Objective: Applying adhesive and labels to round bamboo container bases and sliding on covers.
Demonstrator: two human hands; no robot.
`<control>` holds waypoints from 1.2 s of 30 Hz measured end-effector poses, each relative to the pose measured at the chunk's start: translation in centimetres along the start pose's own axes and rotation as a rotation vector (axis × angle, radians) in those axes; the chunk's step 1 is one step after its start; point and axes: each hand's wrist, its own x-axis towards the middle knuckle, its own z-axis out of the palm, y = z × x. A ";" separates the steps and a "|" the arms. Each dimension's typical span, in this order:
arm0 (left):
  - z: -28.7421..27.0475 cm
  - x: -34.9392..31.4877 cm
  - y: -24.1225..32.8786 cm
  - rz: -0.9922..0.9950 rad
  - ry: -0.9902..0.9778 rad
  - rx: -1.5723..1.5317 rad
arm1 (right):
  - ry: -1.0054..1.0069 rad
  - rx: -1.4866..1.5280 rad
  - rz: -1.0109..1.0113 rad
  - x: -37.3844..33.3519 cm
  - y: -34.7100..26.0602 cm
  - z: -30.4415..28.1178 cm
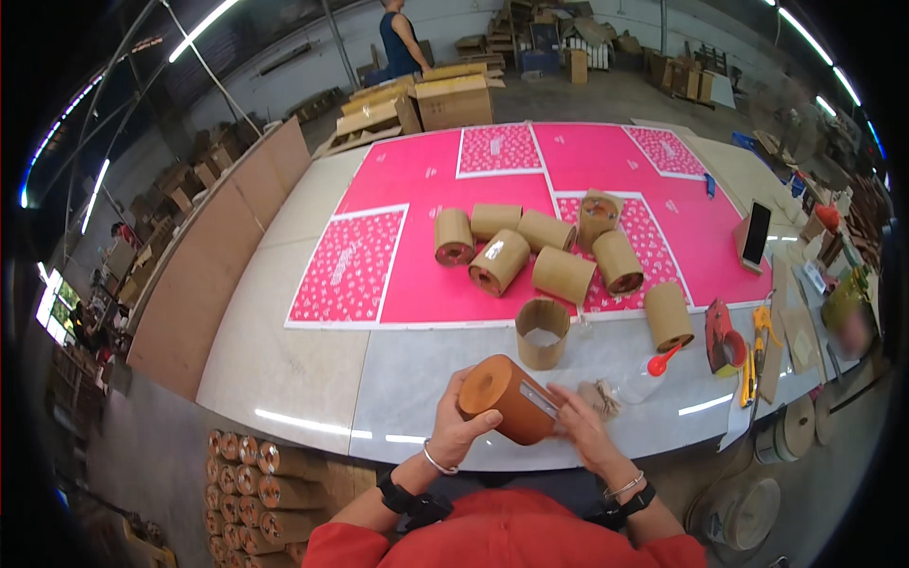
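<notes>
Brown cylinder (512,401) in left grip (454,417)

Smooth brown cylinder (508,404) (faintly glossy), matt cardboard tubes (564,275), shiny tabletop (426,369), translucent plastic bottle (638,382)

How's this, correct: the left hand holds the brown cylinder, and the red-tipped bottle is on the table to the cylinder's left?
Not quite: the head view shows the red-tipped bottle on the table to the right of the brown cylinder. The left hand does hold it.
</notes>
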 end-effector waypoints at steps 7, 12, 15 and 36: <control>3.9 3.0 -0.5 -0.206 -0.258 -0.002 | -0.323 0.618 -0.017 -1.4 -1.6 -1.5; 3.5 6.8 2.1 0.050 -0.719 0.764 | 0.064 0.541 -0.092 -3.6 -0.8 -3.9; 1.6 10.2 3.7 0.230 -0.652 0.971 | 0.176 0.469 -0.107 -4.3 -1.0 -5.1; -2.3 5.8 2.7 -0.289 -0.142 0.485 | 0.272 0.141 -0.083 -4.9 -1.4 -3.4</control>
